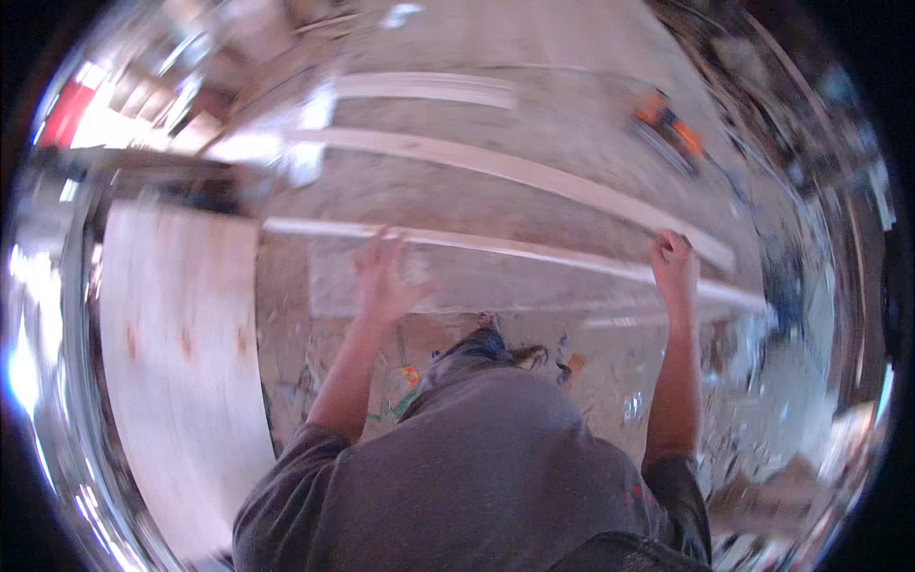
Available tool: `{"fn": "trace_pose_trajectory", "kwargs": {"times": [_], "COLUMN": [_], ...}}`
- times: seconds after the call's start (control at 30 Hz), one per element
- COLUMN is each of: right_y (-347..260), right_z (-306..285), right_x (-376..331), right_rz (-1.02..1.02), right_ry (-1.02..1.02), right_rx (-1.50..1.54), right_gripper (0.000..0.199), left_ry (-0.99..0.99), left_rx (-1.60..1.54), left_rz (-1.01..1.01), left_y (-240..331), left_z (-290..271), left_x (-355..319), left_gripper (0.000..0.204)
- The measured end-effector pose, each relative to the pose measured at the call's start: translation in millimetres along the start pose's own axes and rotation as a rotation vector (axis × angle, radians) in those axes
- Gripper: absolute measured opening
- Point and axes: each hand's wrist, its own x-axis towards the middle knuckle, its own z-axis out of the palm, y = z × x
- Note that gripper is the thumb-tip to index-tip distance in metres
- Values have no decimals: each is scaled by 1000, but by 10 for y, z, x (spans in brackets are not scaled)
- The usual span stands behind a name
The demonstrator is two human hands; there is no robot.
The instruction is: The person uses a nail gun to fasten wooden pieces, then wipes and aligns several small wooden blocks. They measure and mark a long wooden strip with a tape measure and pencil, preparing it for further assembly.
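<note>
A long, thin pale wooden strip [534,250] runs left to right in front of me, sloping toward the lower right. My left hand [383,281] is open with fingers spread, its fingertips overlapping the near side of the strip; whether they touch is unclear. My right hand [675,265] is closed in a pinch, just at the strip toward its right end. What the right fingers hold, if anything, is too blurred to make out. Beyond lies a second, wider pale board [515,170], roughly alongside the strip, with a shorter board [429,88] farther back.
An orange and black power tool [672,132] rests on the floor at the far right. A wide pale wooden panel [181,353] with knots stands or lies at my left. Small scraps and a colourful wrapper [411,376] litter the floor near me. Motion blurs the scene.
</note>
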Motion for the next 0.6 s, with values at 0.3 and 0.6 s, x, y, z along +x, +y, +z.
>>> {"fn": "trace_pose_trajectory", "kwargs": {"times": [0.3,0.6], "right_y": [-764,-891], "right_z": [1079,841], "right_x": [852,1268], "right_rz": [-244,-317], "right_ry": [-309,-421], "right_rx": [-361,-299], "right_gripper": [80,65], "left_ry": [266,466], "left_rx": [-139,-196], "left_rz": [-114,-157], "left_y": [9,200], "left_z": [-71,-169], "left_x": [-255,-59], "left_gripper": [84,58]}}
